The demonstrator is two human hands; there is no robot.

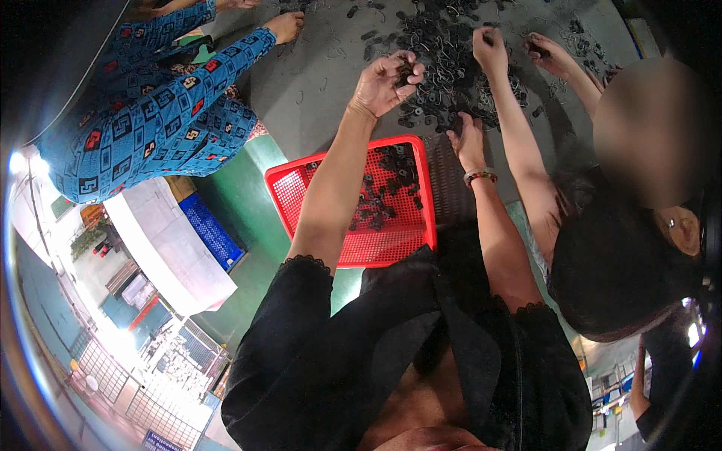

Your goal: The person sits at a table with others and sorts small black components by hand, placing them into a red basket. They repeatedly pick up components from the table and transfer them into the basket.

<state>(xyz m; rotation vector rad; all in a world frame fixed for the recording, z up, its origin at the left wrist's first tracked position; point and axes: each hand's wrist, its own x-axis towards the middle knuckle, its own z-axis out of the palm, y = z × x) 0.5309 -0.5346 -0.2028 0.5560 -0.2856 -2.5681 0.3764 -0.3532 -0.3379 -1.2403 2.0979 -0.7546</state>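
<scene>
My left hand (385,84) is raised over the table, its fingers curled around several small black parts (404,73). Beneath that forearm, a red plastic basket (429,203) with holed walls leans at the table's near edge, and loose black parts (374,204) lie inside it. My right hand (470,143), with a beaded bracelet at the wrist, reaches to the near edge of a pile of black parts (440,56). Its thumb and forefinger close around a small dark part there. Thin curved pale pieces are mixed into the pile.
On the right, a co-worker's hands (490,51) handle dark parts, one arm close beside my right arm. Another person in a blue patterned sleeve (195,98) works at the left of the grey table (301,113). A blue crate (210,229) stands farther left.
</scene>
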